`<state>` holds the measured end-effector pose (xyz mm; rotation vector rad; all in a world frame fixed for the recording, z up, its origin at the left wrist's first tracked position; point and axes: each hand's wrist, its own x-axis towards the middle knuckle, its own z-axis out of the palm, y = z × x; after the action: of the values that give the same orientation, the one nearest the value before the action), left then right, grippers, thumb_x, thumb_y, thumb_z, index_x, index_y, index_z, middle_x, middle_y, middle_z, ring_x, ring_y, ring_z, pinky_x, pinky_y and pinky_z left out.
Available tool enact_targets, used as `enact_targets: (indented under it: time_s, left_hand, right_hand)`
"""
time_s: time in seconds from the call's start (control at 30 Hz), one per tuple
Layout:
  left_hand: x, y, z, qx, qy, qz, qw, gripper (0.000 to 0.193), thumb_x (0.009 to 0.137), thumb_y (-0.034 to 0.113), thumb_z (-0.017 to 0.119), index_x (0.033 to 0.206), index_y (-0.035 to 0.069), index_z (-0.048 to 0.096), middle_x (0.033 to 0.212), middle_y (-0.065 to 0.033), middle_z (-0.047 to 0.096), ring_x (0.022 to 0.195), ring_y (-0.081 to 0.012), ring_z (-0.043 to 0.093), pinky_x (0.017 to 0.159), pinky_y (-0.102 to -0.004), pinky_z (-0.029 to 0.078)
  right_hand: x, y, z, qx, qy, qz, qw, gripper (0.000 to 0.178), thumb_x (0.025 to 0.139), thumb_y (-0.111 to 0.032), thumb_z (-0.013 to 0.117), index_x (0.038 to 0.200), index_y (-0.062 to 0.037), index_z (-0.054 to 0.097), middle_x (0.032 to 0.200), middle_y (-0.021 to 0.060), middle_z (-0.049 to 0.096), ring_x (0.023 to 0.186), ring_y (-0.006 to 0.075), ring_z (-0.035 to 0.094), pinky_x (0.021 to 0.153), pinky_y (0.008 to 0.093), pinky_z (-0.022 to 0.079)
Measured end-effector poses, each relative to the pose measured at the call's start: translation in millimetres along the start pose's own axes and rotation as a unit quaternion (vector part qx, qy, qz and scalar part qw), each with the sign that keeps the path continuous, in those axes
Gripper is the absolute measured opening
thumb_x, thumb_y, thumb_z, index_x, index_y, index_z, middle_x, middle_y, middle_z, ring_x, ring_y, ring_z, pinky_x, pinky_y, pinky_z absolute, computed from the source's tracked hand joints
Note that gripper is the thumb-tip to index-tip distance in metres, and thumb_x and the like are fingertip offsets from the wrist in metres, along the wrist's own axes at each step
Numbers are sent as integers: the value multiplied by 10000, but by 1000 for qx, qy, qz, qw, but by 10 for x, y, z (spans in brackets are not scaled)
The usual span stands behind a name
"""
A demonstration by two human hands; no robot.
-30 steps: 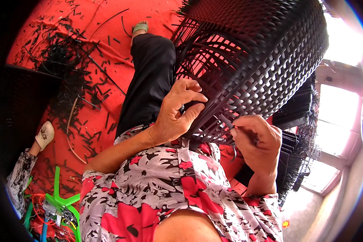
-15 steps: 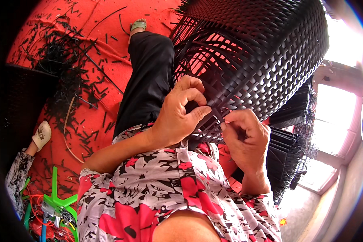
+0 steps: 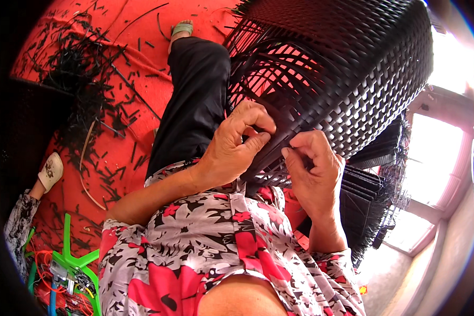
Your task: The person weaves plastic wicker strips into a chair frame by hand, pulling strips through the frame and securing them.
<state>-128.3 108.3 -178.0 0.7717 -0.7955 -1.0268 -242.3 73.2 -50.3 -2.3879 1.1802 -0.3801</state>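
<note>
A large black woven basket (image 3: 363,89) of flat plastic strips leans across the upper right, with its near corner in front of my body. Its right-hand face is tightly woven, while many loose strips (image 3: 276,68) curve out of its left side. My left hand (image 3: 242,134) is closed in a pinch at the near corner of the weave; what lies between its fingertips is hidden. To its right, my right hand (image 3: 317,166) pinches thumb to forefinger on a short dark strip end at the lower edge. The two pinches are a small gap apart.
Black strip scraps (image 3: 76,79) litter the red floor covering (image 3: 142,26) on the left. A green plastic stand (image 3: 71,255) is at lower left, near another person's shoe (image 3: 51,171). Stacked black woven panels (image 3: 361,195) stand right of my right hand, before bright windows.
My right hand has moved slightly up and left, its fingertips still pinched. My left hand stays almost in place at the corner. The basket appears shifted slightly right in view.
</note>
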Motion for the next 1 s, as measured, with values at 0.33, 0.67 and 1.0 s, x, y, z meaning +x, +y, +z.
enact_targets:
  time_s: [0.33,0.67,1.0]
  left_hand:
    - [131,-26,-299,-149,-59,-106,981,66,879,37,599,930,41,559,942,-51,565,804,-115,543,693,-236,451]
    - [621,-320,-1655,-222,314,-43,922,138,944,146,522,868,41,567,804,-121,646,644,-199,628,569,-309,529]
    - [-32,70,-476,-229,193,-184,936,171,921,184,542,956,18,519,747,-109,593,518,-191,562,459,-288,453]
  right_hand:
    - [-13,-83,-64,-92,102,-74,988,203,739,8,730,897,-3,604,780,95,647,622,140,594,507,243,434]
    - [-212,722,-154,-134,280,-142,940,205,829,-67,644,1004,19,580,1108,187,590,969,283,532,850,372,419]
    - [-814,1347,-29,111,384,70,914,203,866,12,539,1066,-24,541,1085,116,555,967,147,516,802,261,418]
